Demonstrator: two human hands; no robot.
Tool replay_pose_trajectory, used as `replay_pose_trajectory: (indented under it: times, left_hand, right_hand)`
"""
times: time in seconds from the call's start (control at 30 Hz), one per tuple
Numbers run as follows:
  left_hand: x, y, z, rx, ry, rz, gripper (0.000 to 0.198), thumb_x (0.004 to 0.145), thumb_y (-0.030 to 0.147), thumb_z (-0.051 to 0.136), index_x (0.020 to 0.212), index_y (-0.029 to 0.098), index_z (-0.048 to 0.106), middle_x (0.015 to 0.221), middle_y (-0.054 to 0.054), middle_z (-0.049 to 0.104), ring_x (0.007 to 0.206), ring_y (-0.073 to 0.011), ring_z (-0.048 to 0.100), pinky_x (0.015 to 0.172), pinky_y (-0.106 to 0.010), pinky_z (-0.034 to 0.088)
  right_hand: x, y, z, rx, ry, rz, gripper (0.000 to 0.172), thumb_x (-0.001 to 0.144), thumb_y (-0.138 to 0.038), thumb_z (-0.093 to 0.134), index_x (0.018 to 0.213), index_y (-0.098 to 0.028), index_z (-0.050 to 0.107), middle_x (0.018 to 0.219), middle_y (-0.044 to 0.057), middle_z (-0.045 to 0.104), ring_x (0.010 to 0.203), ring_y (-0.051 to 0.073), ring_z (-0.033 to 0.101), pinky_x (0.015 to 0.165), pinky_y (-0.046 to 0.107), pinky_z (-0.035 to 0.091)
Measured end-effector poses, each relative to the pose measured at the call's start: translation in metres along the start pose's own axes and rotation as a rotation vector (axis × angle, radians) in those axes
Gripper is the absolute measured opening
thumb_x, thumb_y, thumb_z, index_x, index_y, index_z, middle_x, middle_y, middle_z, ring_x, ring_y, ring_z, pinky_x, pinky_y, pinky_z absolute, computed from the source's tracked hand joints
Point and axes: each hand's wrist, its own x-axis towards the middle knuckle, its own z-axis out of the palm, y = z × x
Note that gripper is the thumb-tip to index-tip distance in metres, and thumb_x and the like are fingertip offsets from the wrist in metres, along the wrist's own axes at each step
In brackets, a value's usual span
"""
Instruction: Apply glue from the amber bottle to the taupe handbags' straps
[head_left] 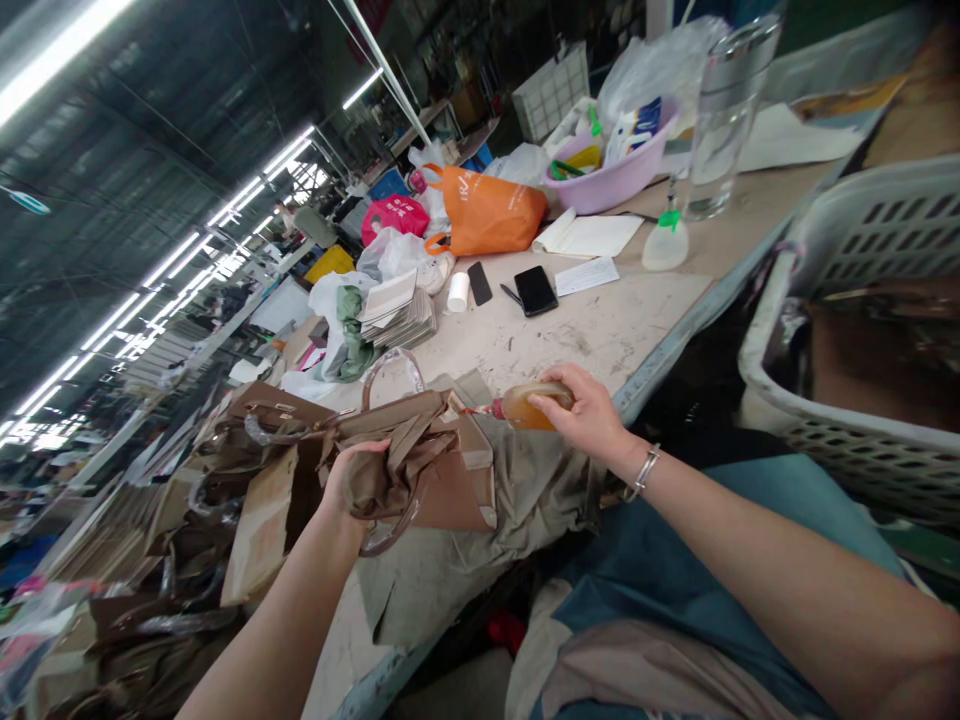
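Observation:
A brown handbag lies on its side on an olive cloth spread over the worktable. My left hand is closed on the bag's loose brown lining, which is bunched up out of the opening. In my right hand is a squeeze bottle of amber liquid, tipped on its side. Its reddish nozzle points left, at the bag's upper edge; whether the tip touches the bag I cannot tell. One bag handle arches up behind, wrapped in clear plastic.
More brown bags are piled at the left. Across the table are a card stack, an orange bag, a phone, a purple basin, a small green-capped bottle and a glass. A white crate stands at the right.

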Motion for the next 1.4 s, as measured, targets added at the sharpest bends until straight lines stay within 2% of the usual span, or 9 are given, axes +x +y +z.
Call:
replay_pose_trajectory:
  times: [0.17,0.4,0.6,0.83,1.0,1.13,1.27,1.4]
  left_hand:
    - [0.002,0.000,-0.003,0.027,-0.035,0.024,0.019,0.079,0.015,0.049,0.084,0.012,0.067,0.062,-0.009,0.070,0.046,-0.0231,0.063,0.044,-0.034,0.056]
    - [0.005,-0.001,-0.006,0.045,-0.026,0.056,0.019,0.075,0.013,0.050,0.084,0.010,0.067,0.057,-0.008,0.068,0.044,-0.0233,0.063,0.043,-0.033,0.055]
    - [0.001,-0.001,-0.002,0.057,-0.012,0.040,0.019,0.076,0.014,0.050,0.084,0.012,0.067,0.065,-0.010,0.071,0.049,-0.0236,0.065,0.048,-0.033,0.056]
    - [-0.001,-0.001,0.003,0.050,0.043,0.041,0.017,0.075,0.013,0.050,0.083,0.014,0.065,0.052,-0.006,0.065,0.037,-0.0209,0.057,0.035,-0.030,0.046]
    - [0.002,-0.002,-0.003,0.024,-0.010,0.032,0.024,0.073,0.015,0.053,0.093,0.012,0.066,0.065,-0.009,0.070,0.050,-0.0259,0.066,0.047,-0.036,0.056]
    - [0.004,-0.001,-0.006,0.058,0.004,0.022,0.022,0.073,0.015,0.050,0.089,0.013,0.066,0.059,-0.008,0.069,0.043,-0.0253,0.062,0.041,-0.036,0.053]
    - [0.005,-0.002,-0.006,0.034,-0.008,0.052,0.019,0.073,0.013,0.051,0.083,0.012,0.067,0.059,-0.009,0.069,0.044,-0.0242,0.063,0.041,-0.033,0.054]
    - [0.011,-0.004,-0.011,0.005,0.004,0.080,0.019,0.071,0.011,0.055,0.083,0.011,0.069,0.065,-0.009,0.072,0.050,-0.0244,0.066,0.048,-0.034,0.058]
  right_hand:
    - [-0.006,0.003,-0.001,-0.005,-0.037,-0.004,0.013,0.084,-0.030,0.063,0.091,-0.022,0.057,0.086,0.004,0.062,0.080,0.022,0.059,0.073,0.035,0.048]
    - [0.005,-0.002,0.004,0.100,0.049,0.076,0.014,0.082,-0.029,0.063,0.092,-0.022,0.057,0.090,0.003,0.063,0.083,0.021,0.060,0.077,0.035,0.048]
    - [-0.003,0.012,0.005,0.025,-0.039,0.051,0.013,0.083,-0.030,0.062,0.091,-0.022,0.057,0.088,0.004,0.063,0.083,0.022,0.059,0.077,0.035,0.047]
    - [-0.017,0.024,0.005,-0.051,-0.155,0.061,0.013,0.082,-0.028,0.063,0.091,-0.021,0.058,0.089,0.005,0.063,0.084,0.023,0.059,0.076,0.035,0.047]
    - [-0.015,0.019,0.005,-0.027,-0.135,0.070,0.015,0.083,-0.031,0.063,0.093,-0.021,0.058,0.090,0.004,0.063,0.085,0.022,0.060,0.077,0.034,0.047]
    - [-0.014,0.020,0.006,-0.026,-0.092,0.054,0.014,0.084,-0.030,0.062,0.094,-0.021,0.058,0.091,0.004,0.063,0.087,0.022,0.059,0.079,0.034,0.047]
    - [-0.020,0.025,0.008,-0.081,-0.181,0.002,0.011,0.086,-0.027,0.061,0.095,-0.021,0.057,0.092,0.005,0.061,0.088,0.023,0.059,0.078,0.035,0.046]
    - [-0.025,0.026,0.010,-0.137,-0.268,0.008,0.013,0.083,-0.020,0.064,0.094,-0.021,0.057,0.089,0.005,0.060,0.086,0.022,0.058,0.076,0.034,0.047]
